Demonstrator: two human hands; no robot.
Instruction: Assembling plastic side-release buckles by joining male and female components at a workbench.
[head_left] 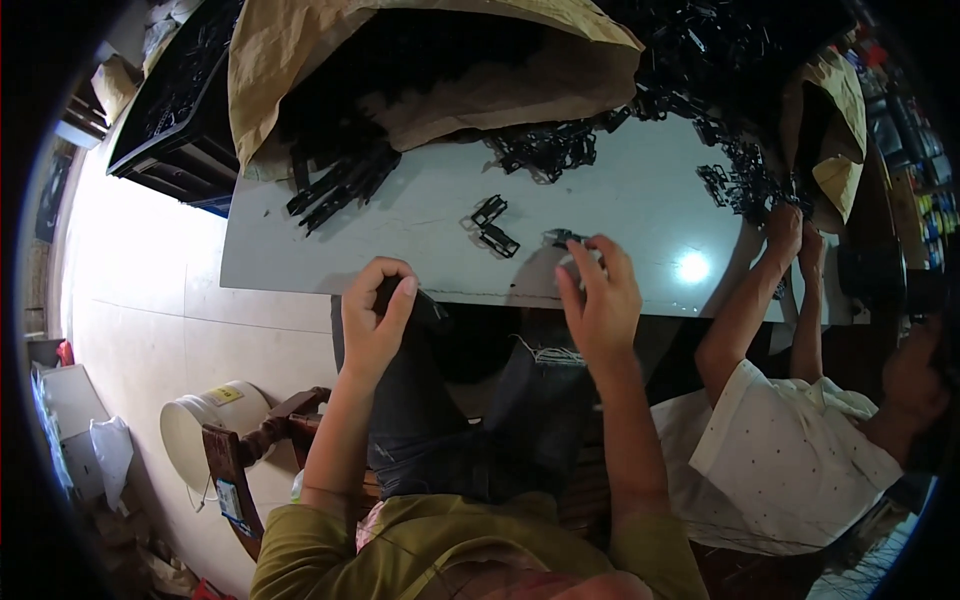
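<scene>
The left hand (374, 325) curls around a long black piece (432, 312) near the white tabletop's (400, 235) edge, while the right hand (608, 305) – half open, contact unclear – meets a small dark piece (562, 237) beside two black frames (498, 240), presumably kept within reach.

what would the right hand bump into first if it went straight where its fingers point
Probably the small dark piece on the light tabletop, right by the fingertips of the right hand; depth is unclear, so they may be touching it or just above it.
</scene>
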